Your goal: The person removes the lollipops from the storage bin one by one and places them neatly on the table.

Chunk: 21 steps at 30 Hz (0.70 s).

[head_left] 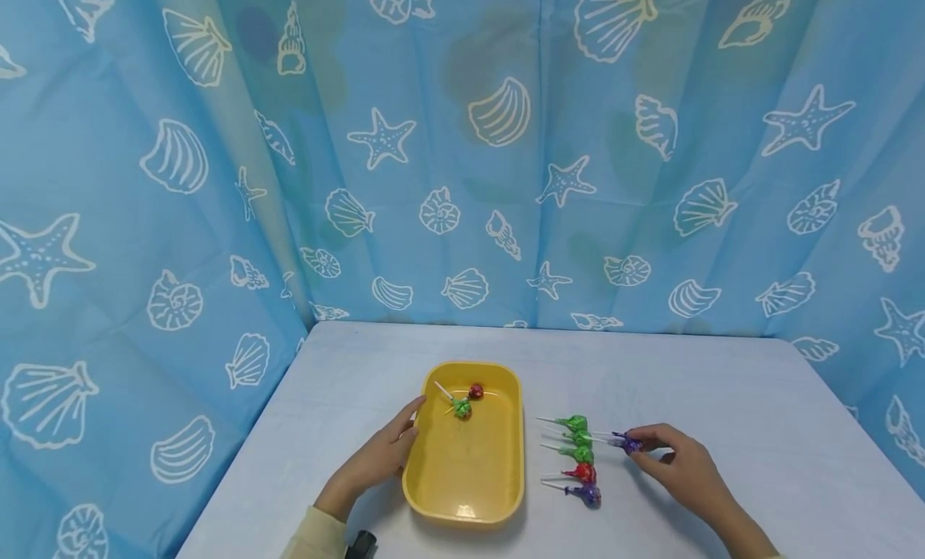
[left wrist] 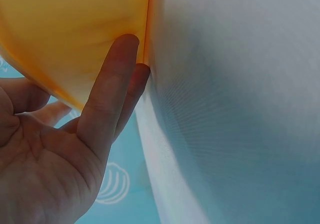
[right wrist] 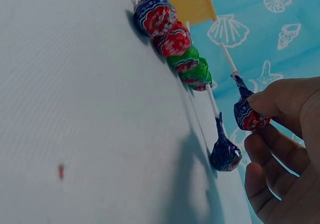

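Note:
My right hand (head_left: 679,463) pinches a purple-wrapped lollipop (right wrist: 248,112) between thumb and fingers, off the table. Just below it, a second purple lollipop (right wrist: 225,154) lies on the cloth. To its left runs a column of lollipops: several green ones, including a front green lollipop (head_left: 582,455), then a red lollipop (head_left: 584,473) and a purple lollipop (head_left: 589,495). My left hand (head_left: 379,454) touches the left side of the yellow tray (head_left: 462,483), fingers extended along its outer wall. Inside the tray are a green lollipop (head_left: 462,409) and a red lollipop (head_left: 476,391).
A white cloth covers the table (head_left: 636,366). Behind and beside it hangs a blue curtain (head_left: 448,181) printed with shells and starfish. A small dark object (head_left: 361,544) shows by the left sleeve. A tiny red speck (right wrist: 61,171) marks the cloth.

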Each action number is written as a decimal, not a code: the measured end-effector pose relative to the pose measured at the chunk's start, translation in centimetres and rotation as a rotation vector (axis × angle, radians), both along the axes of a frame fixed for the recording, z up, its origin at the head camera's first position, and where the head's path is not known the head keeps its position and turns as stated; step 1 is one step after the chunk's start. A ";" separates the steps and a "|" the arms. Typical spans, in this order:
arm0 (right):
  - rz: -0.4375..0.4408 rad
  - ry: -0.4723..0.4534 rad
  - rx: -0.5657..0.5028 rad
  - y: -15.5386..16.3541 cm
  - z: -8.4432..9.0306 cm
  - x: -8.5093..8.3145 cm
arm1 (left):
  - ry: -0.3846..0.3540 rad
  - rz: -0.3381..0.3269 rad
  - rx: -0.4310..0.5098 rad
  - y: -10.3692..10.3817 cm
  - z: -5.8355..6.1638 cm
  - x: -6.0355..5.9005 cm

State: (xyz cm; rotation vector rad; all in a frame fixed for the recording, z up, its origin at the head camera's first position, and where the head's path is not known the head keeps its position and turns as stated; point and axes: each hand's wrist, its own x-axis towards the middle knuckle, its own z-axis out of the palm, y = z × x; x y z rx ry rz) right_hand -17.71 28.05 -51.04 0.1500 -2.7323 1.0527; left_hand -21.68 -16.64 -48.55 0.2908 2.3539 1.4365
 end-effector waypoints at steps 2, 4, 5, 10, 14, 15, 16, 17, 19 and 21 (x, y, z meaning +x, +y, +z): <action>-0.004 -0.008 0.010 0.2 -0.2 0.1 | 0.001 -0.001 -0.001 0.0 0.1 0.0; -0.003 -0.020 0.026 0.4 -0.5 0.3 | 0.002 0.000 -0.004 0.0 0.0 0.0; -0.002 -0.024 0.035 0.5 -0.6 0.3 | 0.001 0.001 -0.005 0.0 0.0 0.0; 0.002 -0.030 0.068 0.7 -0.9 0.5 | -0.005 0.015 -0.015 0.1 -0.1 -0.1; 0.002 -0.036 0.088 0.9 -1.2 0.4 | -0.007 0.022 -0.016 0.2 -0.3 -0.1; 0.000 -0.037 0.092 0.9 -1.3 0.4 | -0.007 0.023 -0.018 0.2 -0.4 -0.2; -0.001 -0.038 0.097 1.0 -1.3 0.3 | -0.006 0.024 -0.018 0.2 -0.4 -0.2; -0.005 -0.041 0.099 1.0 -1.4 0.3 | -0.006 0.025 -0.020 0.2 -0.4 -0.2; -0.009 -0.048 0.103 1.0 -1.5 0.3 | -0.002 0.025 -0.022 0.2 -0.4 -0.2; -0.011 -0.059 0.103 1.0 -1.6 0.2 | -0.001 0.024 -0.020 0.2 -0.4 -0.2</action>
